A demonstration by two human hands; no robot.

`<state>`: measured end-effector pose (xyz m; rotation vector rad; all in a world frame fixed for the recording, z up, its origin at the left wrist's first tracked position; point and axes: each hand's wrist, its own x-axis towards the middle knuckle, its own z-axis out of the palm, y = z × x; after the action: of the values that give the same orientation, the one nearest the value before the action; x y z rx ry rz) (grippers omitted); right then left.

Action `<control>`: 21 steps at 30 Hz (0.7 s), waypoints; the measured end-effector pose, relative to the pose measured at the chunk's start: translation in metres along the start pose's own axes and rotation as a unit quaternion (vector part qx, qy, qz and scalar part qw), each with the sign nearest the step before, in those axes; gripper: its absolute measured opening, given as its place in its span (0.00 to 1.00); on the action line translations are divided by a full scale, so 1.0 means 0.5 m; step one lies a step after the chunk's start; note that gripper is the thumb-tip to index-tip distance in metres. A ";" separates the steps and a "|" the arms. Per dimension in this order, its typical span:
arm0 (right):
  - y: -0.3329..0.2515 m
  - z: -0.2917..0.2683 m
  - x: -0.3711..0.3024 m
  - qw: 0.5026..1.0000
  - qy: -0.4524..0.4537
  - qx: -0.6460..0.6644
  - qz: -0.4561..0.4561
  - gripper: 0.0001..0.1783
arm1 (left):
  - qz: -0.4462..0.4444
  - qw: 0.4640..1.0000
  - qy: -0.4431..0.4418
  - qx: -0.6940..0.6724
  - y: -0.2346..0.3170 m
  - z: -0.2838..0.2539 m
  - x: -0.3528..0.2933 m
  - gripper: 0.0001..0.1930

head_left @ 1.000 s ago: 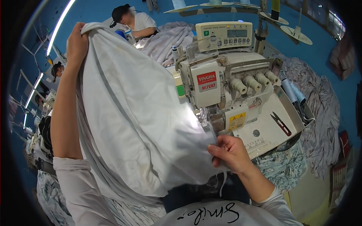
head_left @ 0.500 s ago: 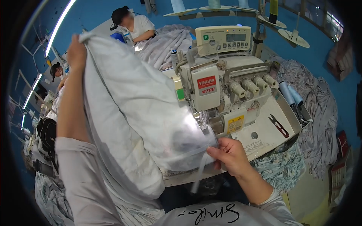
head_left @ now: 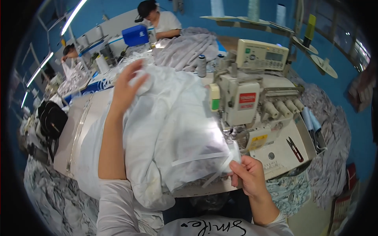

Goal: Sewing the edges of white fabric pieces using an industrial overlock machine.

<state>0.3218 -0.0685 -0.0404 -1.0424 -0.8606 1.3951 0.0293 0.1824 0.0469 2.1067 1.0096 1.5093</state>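
A white garment (head_left: 157, 114) lies bunched over the table of an overlock sewing machine (head_left: 244, 106), its right edge at the lit needle area. My left hand (head_left: 129, 84) is over the cloth's far left part, fingers spread apart, with no cloth gripped between them. My right hand (head_left: 249, 173) pinches the garment's edge by the presser foot, between thumb and fingers. A narrow white strip (head_left: 202, 157) crosses the cloth beside that hand, and a loose end hangs at the table's front edge.
Red-handled thread snips (head_left: 294, 149) lie on the machine's right plate. Thread cones (head_left: 254, 11) stand on a rack above. Patterned cloth heaps (head_left: 327, 129) lie at the right. A black bag (head_left: 55, 120) sits at the left. Across the table, a co-worker (head_left: 163, 23) sits by grey cloth.
My left hand has let go of the raised garment and moved right; the cloth has dropped onto the table. My right hand still pinches the edge. The view has shifted left.
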 end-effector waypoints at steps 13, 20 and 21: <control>-0.003 0.004 -0.011 1.000 0.009 0.021 0.002 0.07 | 0.406 0.860 -0.285 0.123 0.231 0.202 -0.257 0.17; -0.007 0.000 -0.004 1.000 -0.004 -0.025 0.011 0.11 | 0.433 0.850 -0.285 0.097 0.232 0.183 -0.238 0.10; -0.007 0.000 -0.003 0.999 -0.003 -0.027 0.016 0.13 | 0.441 0.849 -0.277 0.096 0.233 0.184 -0.236 0.09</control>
<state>0.3230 -0.0698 -0.0370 -1.0982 -0.8930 1.4098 0.1332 0.0280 0.0101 3.1099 -0.0772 0.9507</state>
